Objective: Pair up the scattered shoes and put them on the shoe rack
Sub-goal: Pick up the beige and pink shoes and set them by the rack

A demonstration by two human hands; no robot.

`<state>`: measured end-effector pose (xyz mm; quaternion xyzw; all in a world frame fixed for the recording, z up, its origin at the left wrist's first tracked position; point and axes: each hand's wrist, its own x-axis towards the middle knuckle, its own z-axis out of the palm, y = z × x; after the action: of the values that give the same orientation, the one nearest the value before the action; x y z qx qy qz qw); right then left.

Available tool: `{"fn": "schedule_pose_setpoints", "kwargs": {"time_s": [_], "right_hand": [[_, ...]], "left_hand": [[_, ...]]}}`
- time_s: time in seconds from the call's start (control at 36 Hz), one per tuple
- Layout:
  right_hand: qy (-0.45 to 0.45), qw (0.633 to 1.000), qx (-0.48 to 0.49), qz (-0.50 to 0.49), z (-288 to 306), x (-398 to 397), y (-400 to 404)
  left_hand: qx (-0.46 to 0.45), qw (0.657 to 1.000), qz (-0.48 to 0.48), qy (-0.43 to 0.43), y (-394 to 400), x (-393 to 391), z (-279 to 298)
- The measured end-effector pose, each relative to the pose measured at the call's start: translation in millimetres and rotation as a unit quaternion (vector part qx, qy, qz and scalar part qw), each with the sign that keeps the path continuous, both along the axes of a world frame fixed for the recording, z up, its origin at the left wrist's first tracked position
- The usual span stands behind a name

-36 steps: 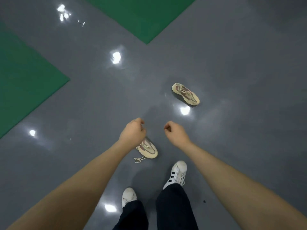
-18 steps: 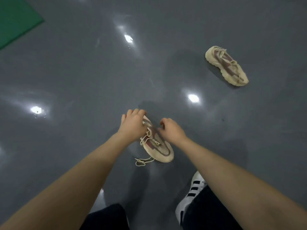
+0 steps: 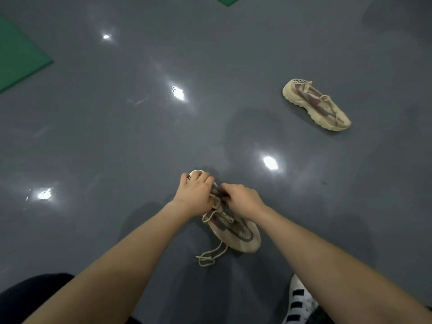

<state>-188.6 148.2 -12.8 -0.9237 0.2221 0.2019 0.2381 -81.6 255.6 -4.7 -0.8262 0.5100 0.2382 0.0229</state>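
Note:
A beige sneaker with maroon patches (image 3: 236, 230) lies on the grey floor right in front of me, toe pointing toward me, its loose lace trailing to the lower left. My left hand (image 3: 195, 194) is closed over its heel and collar. My right hand (image 3: 243, 198) grips the tongue and lace area beside it. Both hands hide the shoe's opening. Its matching sneaker (image 3: 315, 105) lies on the floor far to the upper right, untouched. No shoe rack is in view.
The glossy grey floor (image 3: 117, 141) reflects ceiling lights. Green floor patches sit at the far left (image 3: 16, 57) and top edge. My own white striped sneaker (image 3: 298, 302) and dark trouser knee (image 3: 30, 288) are at the bottom.
I have bent lower, so the near sneaker looks larger. Both hands have closed in from either side and now grip it at the heel and tongue.

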Motion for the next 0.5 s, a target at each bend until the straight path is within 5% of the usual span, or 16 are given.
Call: {"fn": "schedule_pose_setpoints", "kwargs": {"time_s": [0.19,0.5], "right_hand": [[-0.066,0.992,-0.092,0.059,49,13,-53],[-0.124,0.979,-0.139,0.083,88,25,-166]], "left_hand": [[-0.031,0.993,-0.075,-0.091,-47,11,36],[-0.024,0.993,0.002,-0.117,-157,11,62]]}}
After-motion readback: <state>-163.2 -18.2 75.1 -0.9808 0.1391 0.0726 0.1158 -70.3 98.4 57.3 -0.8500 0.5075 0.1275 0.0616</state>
